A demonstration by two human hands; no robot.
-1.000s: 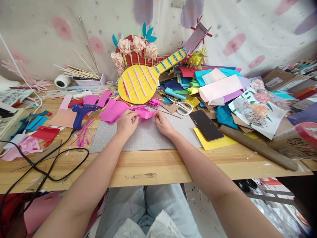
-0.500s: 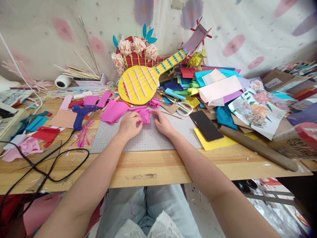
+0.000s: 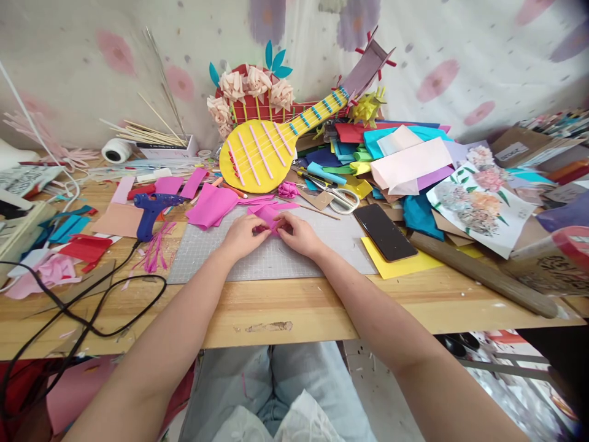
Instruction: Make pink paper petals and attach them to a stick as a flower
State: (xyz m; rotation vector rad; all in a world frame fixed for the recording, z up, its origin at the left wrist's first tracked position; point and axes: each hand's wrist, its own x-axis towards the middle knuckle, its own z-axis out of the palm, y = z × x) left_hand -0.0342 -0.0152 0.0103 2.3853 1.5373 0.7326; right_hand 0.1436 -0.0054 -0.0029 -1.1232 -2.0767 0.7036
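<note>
Between both hands is a small piece of magenta crepe paper (image 3: 265,212), its near edge pinched by the fingertips. My left hand (image 3: 245,236) is closed on its left side, thumb against forefinger. From the right, my right hand (image 3: 298,234) pinches the same piece, close to the left fingertips. Both hands are above the grey cutting mat (image 3: 197,255). More magenta paper sheets (image 3: 212,206) lie left of and behind the hands. A crumpled magenta paper flower (image 3: 288,189) rests just beyond the right hand.
A yellow paper lute (image 3: 257,156) leans at the back. A blue glue gun (image 3: 150,215) with a black cord (image 3: 103,334) lies left. To the right are white-handled scissors (image 3: 345,201), a phone (image 3: 385,233), a wooden stick (image 3: 478,273) and piled coloured paper (image 3: 411,162).
My right hand has moved left and curled its fingers onto the magenta paper, beside the left fingertips. The left hand has shifted slightly right, and the paper's shape between them has changed.
</note>
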